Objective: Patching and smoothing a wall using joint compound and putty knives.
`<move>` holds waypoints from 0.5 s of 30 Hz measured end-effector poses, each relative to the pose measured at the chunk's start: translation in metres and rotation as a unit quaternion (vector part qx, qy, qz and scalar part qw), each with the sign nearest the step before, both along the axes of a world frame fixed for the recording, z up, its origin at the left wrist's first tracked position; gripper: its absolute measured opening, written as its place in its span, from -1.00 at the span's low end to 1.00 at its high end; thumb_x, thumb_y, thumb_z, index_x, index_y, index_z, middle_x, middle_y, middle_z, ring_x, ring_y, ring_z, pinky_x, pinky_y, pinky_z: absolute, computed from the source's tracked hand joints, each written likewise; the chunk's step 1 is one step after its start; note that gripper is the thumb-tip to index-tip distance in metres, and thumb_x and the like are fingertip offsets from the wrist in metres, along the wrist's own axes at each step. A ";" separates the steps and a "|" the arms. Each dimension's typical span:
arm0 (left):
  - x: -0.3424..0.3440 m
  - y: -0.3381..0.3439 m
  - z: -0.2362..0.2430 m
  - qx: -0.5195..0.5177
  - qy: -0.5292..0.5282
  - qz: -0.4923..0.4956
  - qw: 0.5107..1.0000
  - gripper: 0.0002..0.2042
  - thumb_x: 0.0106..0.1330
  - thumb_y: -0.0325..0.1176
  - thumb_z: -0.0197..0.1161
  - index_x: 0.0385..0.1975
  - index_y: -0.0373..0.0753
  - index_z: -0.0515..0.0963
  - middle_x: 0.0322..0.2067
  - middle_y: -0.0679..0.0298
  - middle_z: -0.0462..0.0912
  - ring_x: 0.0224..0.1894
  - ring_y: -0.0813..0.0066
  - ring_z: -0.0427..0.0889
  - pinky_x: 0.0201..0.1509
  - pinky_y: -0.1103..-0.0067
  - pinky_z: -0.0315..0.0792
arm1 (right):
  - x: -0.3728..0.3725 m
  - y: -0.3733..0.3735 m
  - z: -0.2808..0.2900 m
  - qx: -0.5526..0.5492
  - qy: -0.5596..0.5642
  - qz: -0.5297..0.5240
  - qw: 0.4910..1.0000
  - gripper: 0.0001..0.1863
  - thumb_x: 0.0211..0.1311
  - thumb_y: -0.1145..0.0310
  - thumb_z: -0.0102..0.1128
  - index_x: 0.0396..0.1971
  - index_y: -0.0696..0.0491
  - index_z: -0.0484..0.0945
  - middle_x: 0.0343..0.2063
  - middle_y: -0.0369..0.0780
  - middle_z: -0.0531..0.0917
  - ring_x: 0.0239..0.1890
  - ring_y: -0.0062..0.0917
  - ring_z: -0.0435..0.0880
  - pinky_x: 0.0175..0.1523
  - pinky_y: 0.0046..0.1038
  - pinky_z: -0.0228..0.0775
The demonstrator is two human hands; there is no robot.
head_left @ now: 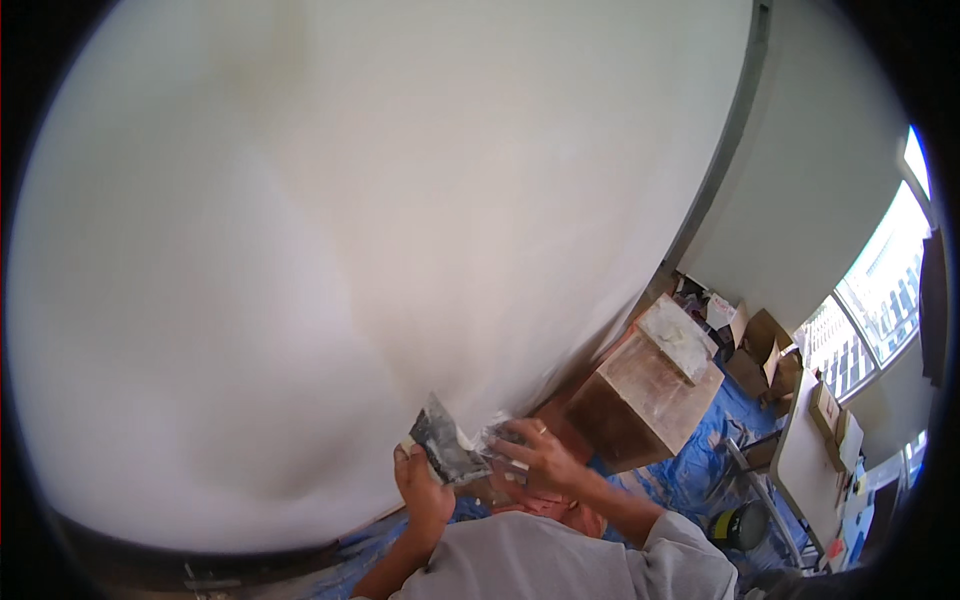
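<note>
In front of my chest, my left hand (422, 485) is closed on the edge of a wide, dark grey scraper blade (447, 447) smeared with pale putty. Its handle is hidden. Close beside it, my right hand (540, 450) has its fingers closed round a smaller shiny, putty-smeared tool (494, 432), which looks like a second scraper. The two tools almost meet, and I cannot tell whether they touch. Beyond both hands rises a large white wall (330, 250) with beige and greyish patches.
A brown box-like block (640, 400) stands right of my hands, with a whitish slab (678, 335) on top. Blue plastic sheeting (690, 470) covers the floor. Farther right are open cardboard boxes (765, 350), a white table (808, 460), a dark bucket (740, 525) and a window (885, 270).
</note>
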State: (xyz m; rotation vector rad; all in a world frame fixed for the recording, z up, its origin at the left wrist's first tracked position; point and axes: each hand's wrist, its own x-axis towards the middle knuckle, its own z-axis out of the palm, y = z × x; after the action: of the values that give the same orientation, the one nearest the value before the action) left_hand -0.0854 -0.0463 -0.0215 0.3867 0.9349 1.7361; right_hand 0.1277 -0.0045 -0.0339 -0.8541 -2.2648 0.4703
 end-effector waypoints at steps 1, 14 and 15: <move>-0.005 0.000 0.005 0.031 0.032 -0.004 0.999 -0.85 0.56 -0.33 -0.05 -0.04 -0.24 0.37 -0.17 0.28 0.56 -0.15 0.51 0.60 -0.05 0.52 0.55 | 0.015 0.012 0.009 0.010 -0.001 -0.007 1.000 -0.21 -0.03 0.52 0.41 0.31 -0.21 0.48 0.17 -0.09 0.49 0.18 -0.10 0.51 0.27 -0.16 0.39; -0.004 0.003 0.010 0.095 0.034 -0.066 0.993 -0.81 0.52 -0.35 0.06 0.00 -0.28 0.36 -0.10 0.24 0.57 -0.10 0.52 0.57 0.00 0.54 0.51 | 0.008 0.163 0.578 0.644 0.126 -0.199 0.728 -0.61 0.56 0.32 -0.05 0.29 -0.03 0.49 0.24 -0.10 0.56 0.28 -0.17 0.48 0.36 -0.15 0.32; -0.003 0.003 0.008 0.090 0.035 -0.066 0.993 -0.81 0.52 -0.35 0.06 0.00 -0.28 0.36 -0.10 0.24 0.57 -0.10 0.52 0.57 0.00 0.54 0.51 | 0.004 0.171 0.587 0.631 0.104 -0.212 0.739 -0.61 0.56 0.32 -0.05 0.30 -0.03 0.48 0.25 -0.11 0.55 0.29 -0.17 0.48 0.37 -0.15 0.31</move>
State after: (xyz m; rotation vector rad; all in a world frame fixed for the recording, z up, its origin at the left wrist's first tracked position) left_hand -0.0887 -0.0428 -0.0130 0.6181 0.7856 1.6987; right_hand 0.1314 0.1669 0.5535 -0.4608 -1.5201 -1.0508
